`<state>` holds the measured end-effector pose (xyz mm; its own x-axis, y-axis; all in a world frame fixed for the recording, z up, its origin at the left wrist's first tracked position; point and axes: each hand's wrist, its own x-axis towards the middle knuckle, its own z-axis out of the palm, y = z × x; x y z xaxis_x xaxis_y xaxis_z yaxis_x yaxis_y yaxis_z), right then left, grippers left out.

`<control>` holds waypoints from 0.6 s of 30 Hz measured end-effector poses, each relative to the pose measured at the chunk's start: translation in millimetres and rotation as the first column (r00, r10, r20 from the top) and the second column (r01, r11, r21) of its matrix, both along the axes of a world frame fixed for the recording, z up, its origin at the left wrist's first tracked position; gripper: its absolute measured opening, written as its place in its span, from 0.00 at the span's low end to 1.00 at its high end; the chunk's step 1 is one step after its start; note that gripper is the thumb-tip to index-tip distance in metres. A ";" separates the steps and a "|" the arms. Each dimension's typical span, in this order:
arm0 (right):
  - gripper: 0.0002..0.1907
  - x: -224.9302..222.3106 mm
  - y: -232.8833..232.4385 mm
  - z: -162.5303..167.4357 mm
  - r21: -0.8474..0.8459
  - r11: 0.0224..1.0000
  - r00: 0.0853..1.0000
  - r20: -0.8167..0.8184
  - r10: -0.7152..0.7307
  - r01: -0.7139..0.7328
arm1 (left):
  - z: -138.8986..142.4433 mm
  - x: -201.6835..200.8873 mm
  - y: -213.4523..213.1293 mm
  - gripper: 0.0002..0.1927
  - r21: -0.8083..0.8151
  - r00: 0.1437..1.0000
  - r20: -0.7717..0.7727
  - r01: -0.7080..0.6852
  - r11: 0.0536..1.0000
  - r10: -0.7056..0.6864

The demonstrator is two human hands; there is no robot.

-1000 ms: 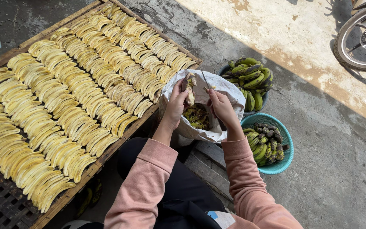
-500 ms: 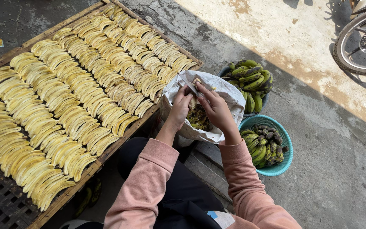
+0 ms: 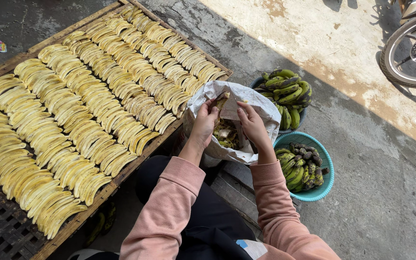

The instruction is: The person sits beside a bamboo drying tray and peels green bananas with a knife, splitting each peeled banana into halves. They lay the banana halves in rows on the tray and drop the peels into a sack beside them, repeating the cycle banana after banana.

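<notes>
Head view, looking down. Left hand (image 3: 204, 123): grip clenched on a banana (image 3: 221, 101), long axis pointing up and away from the person, held over the mouth of a white sack (image 3: 220, 154). Right hand (image 3: 252, 124): just beside, fingers pinching the same fruit from the right. Sack holds peel scraps. Left of it, touching the wooden rack's (image 3: 75, 222) right edge: rows of peeled bananas (image 3: 92, 120). Right: teal basket (image 3: 324, 185) and dark basin of green bananas (image 3: 290, 91). Motorbike wheel (image 3: 410, 53) well apart.
</notes>
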<state>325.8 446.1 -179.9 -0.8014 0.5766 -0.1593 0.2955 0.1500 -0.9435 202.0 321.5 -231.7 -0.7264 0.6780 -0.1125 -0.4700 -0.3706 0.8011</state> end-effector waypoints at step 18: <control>0.08 -20.6 -19.7 9.8 -0.116 0.990 0.854 -0.505 -0.128 0.080 | 15.0 23.8 0.2 0.18 -0.038 0.985 -0.109 0.128 0.991 -0.131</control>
